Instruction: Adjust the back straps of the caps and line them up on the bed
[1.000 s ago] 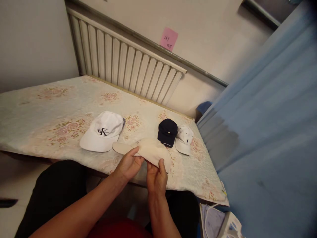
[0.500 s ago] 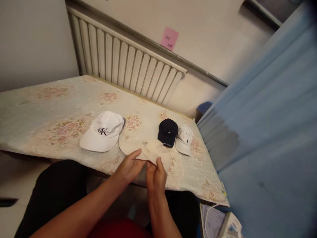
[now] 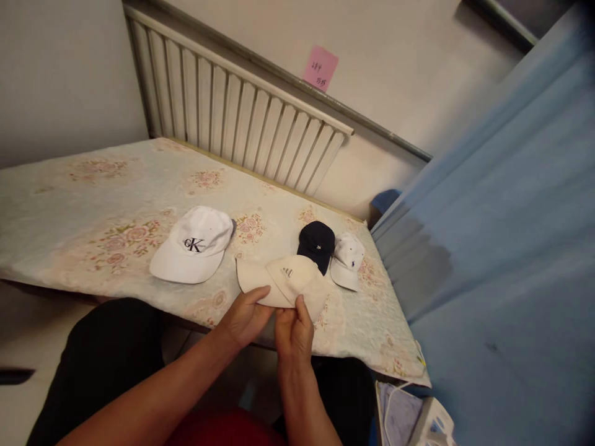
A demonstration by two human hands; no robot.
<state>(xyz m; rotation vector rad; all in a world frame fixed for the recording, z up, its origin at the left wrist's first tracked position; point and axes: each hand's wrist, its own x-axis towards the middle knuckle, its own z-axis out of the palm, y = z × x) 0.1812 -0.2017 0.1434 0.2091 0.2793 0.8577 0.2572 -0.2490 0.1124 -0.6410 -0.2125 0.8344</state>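
Both my hands hold a cream cap (image 3: 283,282) at the near edge of the table (image 3: 93,204). My left hand (image 3: 244,316) grips its near rim with the thumb on top. My right hand (image 3: 292,331) pinches the rim beside it. The cap's brim points left and a small dark logo shows on its front. A white cap with a "CK" logo (image 3: 193,244) lies to the left. A navy cap (image 3: 317,243) and a small white cap (image 3: 346,260) lie just behind and right of the cream one.
A floral cloth covers the table. A white radiator (image 3: 232,118) runs along the wall behind it, with a pink note (image 3: 320,68) above. A blue curtain (image 3: 502,248) hangs at the right. My dark-trousered knees are under the table edge.
The cream cap has turned in my hands: its brim swung from far left toward the middle, and its front logo now faces up. The other caps have not moved.
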